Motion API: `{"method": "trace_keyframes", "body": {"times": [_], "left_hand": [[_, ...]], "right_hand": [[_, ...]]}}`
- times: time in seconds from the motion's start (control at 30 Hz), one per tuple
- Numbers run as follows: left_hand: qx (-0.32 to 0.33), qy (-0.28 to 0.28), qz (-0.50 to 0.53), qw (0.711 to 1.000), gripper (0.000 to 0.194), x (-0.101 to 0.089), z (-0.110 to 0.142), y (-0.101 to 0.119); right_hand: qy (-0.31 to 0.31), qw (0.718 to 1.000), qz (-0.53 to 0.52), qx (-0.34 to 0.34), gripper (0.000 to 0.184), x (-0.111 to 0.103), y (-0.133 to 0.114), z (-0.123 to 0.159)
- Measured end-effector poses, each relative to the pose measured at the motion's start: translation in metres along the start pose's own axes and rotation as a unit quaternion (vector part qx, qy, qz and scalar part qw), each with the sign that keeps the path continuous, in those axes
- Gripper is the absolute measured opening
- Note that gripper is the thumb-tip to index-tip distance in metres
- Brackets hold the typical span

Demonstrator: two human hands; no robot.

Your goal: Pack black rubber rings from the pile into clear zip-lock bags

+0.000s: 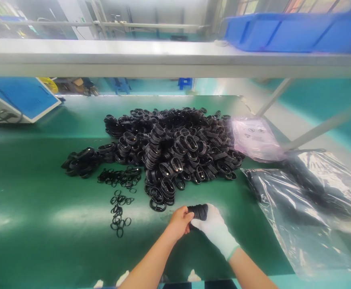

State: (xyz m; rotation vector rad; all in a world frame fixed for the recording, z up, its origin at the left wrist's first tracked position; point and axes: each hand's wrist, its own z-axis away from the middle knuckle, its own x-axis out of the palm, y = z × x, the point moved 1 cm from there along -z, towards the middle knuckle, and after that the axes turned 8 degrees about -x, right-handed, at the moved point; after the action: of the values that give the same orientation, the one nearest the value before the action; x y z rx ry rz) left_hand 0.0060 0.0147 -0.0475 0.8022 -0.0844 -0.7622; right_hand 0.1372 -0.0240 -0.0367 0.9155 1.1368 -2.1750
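Observation:
Between my two hands, just above the green tabletop, is a stack of coiled black cables (198, 212). My bare left hand (180, 221) has its fingers closed on the stack's left end. On the right end, my white-gloved right hand (214, 225) is wrapped round it, the thumb lying along the near side. Ahead of my hands lies a large pile of coiled black cables (175, 146), some with shiny plug ends showing. Left of the pile's front are several loose black bands (119, 212), with a denser heap of bands (118, 176) behind them.
Clear plastic bags (302, 216) holding dark contents lie on the right of the green table (43, 241). A pinkish plastic bag (255, 138) touches the pile. A white shelf (133, 60) spans above, carrying a blue bin (296, 32). A blue-topped box (21, 96) stands at back left.

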Motion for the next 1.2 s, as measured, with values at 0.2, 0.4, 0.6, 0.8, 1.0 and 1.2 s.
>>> {"method": "trace_keyframes", "body": {"times": [0.2, 0.4, 0.6, 0.8, 1.0, 1.2], "left_hand": [[0.038, 0.165, -0.144, 0.975, 0.018, -0.031, 0.027, 0.014], [0.141, 0.299, -0.489, 0.808, 0.031, -0.096, 0.040, 0.057], [0.107, 0.310, -0.444, 0.834, 0.018, -0.096, 0.066, 0.055], [-0.005, 0.117, -0.096, 0.988, 0.010, -0.038, 0.055, -0.001], [-0.014, 0.057, -0.011, 0.998, 0.010, -0.015, 0.023, -0.010], [-0.017, 0.037, 0.011, 0.999, 0.012, -0.015, 0.016, -0.013]], "right_hand": [[-0.035, 0.999, -0.021, 0.026, 0.063, -0.002, -0.005, 0.004], [-0.051, 0.998, -0.023, 0.024, 0.072, -0.003, -0.006, 0.006], [-0.044, 0.998, -0.042, 0.010, 0.067, -0.006, -0.004, 0.011], [-0.032, 0.998, -0.046, -0.018, 0.062, -0.009, -0.005, 0.013], [-0.019, 0.999, -0.038, -0.023, 0.055, -0.006, -0.004, 0.012], [-0.013, 1.000, -0.024, 0.003, 0.065, 0.000, -0.006, 0.012]]}}
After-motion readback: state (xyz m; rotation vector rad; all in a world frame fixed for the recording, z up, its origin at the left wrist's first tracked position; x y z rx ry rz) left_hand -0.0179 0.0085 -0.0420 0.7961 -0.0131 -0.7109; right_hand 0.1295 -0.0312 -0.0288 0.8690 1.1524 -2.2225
